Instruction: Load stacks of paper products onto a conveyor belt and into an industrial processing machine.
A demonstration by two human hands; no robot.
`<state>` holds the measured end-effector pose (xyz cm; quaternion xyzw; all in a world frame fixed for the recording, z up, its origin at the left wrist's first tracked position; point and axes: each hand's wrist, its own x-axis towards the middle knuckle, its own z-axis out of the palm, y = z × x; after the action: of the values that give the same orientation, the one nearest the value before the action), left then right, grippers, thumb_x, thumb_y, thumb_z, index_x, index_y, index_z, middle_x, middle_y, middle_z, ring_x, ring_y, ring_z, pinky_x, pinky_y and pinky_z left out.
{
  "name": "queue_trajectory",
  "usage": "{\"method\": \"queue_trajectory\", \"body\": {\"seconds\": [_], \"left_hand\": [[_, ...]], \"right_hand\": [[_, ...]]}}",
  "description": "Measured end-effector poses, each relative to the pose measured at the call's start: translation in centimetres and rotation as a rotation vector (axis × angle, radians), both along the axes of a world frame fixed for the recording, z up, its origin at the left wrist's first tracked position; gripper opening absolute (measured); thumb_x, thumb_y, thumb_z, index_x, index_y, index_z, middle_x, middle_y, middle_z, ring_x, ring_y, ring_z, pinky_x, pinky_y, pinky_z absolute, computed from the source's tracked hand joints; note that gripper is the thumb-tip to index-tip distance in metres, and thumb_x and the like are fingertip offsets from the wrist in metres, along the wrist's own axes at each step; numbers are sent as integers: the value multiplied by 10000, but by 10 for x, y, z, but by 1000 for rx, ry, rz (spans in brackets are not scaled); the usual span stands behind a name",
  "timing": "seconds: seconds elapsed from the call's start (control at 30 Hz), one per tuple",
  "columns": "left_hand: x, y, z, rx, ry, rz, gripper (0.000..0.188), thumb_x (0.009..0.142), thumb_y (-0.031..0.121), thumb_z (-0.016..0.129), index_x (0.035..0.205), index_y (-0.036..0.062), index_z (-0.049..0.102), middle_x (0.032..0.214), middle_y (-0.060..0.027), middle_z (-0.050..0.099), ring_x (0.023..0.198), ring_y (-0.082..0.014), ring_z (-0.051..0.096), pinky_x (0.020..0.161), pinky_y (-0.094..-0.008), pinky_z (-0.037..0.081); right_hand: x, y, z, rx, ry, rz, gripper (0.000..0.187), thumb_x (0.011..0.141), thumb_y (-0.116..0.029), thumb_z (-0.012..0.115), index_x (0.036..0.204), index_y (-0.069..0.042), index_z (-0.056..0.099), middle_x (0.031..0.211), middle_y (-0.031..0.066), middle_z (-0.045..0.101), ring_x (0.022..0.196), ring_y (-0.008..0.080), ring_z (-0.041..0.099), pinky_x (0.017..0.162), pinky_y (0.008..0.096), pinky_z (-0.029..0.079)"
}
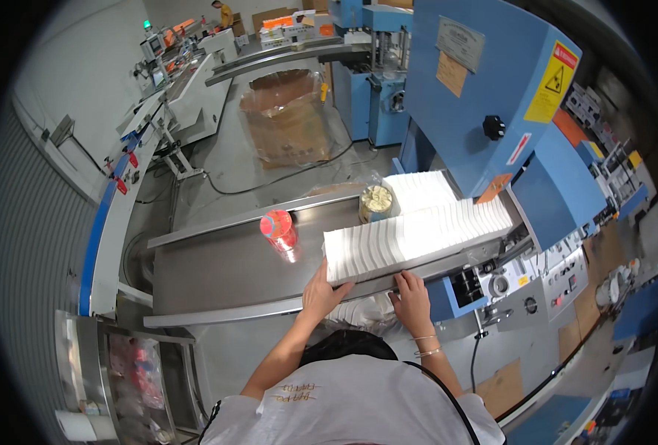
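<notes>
A long row of white, thin, paper-like pieces (410,241), packed face to face, lies along the right part of a metal trough (225,278). My left hand (323,295) cups the row's near left corner, its fingers against the end and its thumb along the lower front edge. Farther right, my right hand (412,300) rests at the trough's front rim with its fingers apart, close to the row's front side. A second white row (421,191) lies behind the first. A clear-wrapped roll of pale pieces (377,203) stands beside it, and a red patterned cylinder (280,233) stands farther left.
A blue machine (462,96) with a black knob rises over the trough's right end. Beyond the trough stands a large plastic-lined cardboard box (286,122). A metal cart (140,371) holding bagged items is at lower left. Far off, a person in yellow (225,15) stands near other machines.
</notes>
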<state>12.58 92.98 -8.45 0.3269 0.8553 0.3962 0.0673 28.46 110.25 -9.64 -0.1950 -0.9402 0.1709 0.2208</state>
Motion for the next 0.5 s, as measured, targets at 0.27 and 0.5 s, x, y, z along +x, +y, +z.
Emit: {"method": "queue_trajectory", "body": {"seconds": [0.27,0.5], "left_hand": [[-7,3,-5,87,11,72,638,707,271,798,1216,-4,528,1095,-236,616,983,-429,594,814,-448,485],[-4,9,-3,29,36,44,696,717,248,784,1272,-28,468,1144,-254,585,1007,-449,573,838,-457,470]], "right_hand": [[-11,5,5,-92,40,35,460,738,-177,716,1153,-42,570,1226,127,549,1153,317,501,934,403,450],[3,17,0,-274,226,97,366,743,-112,690,1088,-26,604,1163,132,594,1086,336,537,895,408,469]]}}
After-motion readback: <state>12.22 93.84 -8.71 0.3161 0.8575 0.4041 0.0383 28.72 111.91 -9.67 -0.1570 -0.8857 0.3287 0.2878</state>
